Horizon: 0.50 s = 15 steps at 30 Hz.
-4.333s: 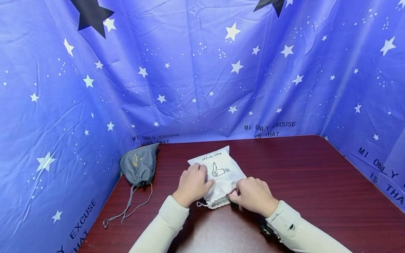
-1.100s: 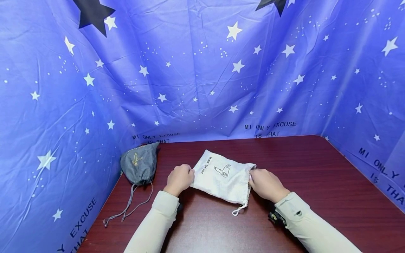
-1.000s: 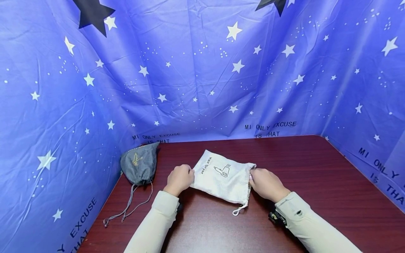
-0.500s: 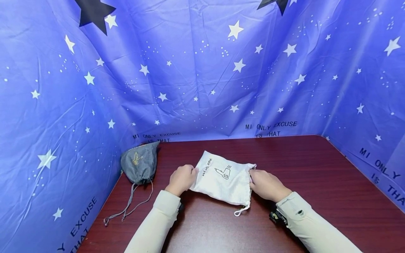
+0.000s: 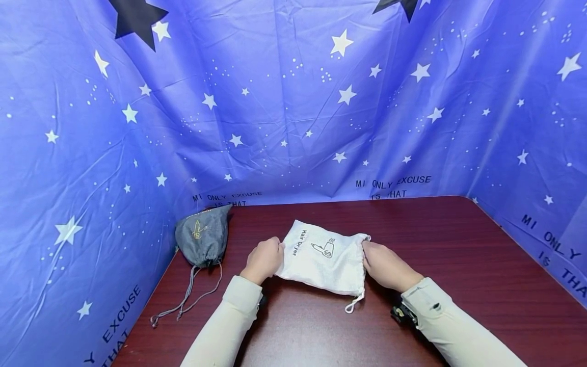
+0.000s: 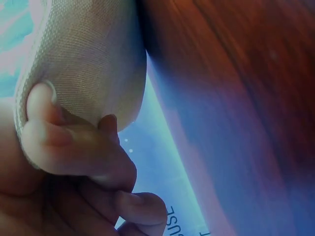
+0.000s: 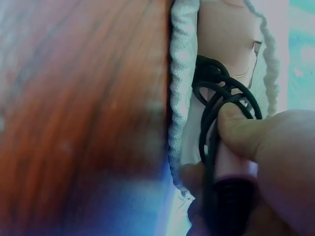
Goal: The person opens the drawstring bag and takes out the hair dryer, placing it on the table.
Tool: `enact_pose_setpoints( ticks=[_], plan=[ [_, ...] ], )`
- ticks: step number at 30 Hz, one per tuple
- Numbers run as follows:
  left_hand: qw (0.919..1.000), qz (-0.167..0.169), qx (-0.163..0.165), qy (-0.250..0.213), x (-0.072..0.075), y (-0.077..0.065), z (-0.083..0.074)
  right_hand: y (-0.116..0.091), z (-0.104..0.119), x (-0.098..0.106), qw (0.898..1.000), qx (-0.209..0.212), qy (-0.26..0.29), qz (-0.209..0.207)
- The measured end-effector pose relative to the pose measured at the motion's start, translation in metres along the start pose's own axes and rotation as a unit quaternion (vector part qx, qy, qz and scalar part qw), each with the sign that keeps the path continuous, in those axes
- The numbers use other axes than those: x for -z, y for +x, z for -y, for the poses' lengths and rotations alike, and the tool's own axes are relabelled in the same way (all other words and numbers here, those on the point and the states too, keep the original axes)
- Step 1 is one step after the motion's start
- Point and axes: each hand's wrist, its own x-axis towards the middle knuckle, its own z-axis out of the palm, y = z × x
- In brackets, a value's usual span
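A white drawstring bag [image 5: 324, 265] printed "Hair Dryer" lies on the table, its mouth toward the right. My left hand [image 5: 264, 259] pinches the bag's closed end at the near left corner; in the left wrist view, thumb and finger nip the fabric [image 6: 93, 64]. At the bag's mouth is my right hand [image 5: 389, 265]. From the right wrist view, its thumb and fingers grip the pink handle of a hair dryer [image 7: 230, 160], along with loops of black cord [image 7: 231, 91]. The dryer's wider pink body lies inside the mouth; the rest is hidden by cloth.
A grey drawstring bag [image 5: 202, 239] with a gold hair dryer print stands at the table's left edge, its cords trailing forward. The dark red wooden table [image 5: 458, 244] is bounded by a blue star-printed curtain [image 5: 284, 102].
Since the earliest frame the white bag has turned, its mouth swinging from near to right. My left hand has moved from its top to its closed end. In the last second, only slight shifts.
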Motion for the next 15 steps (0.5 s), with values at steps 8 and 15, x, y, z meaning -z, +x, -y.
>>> enact_pose_setpoints(
  ticks=[8,15],
  plan=[
    [0.9999,0.0,0.009,-0.005,0.0015,-0.0007,-0.0006,0.0005,-0.0042,-0.0053,1.0,0.001,0.023,0.007],
    [0.9999,-0.001,0.011,-0.004,0.0033,-0.001,-0.0002,0.0008,-0.0062,-0.0042,0.999,0.004,0.033,0.005]
  ],
)
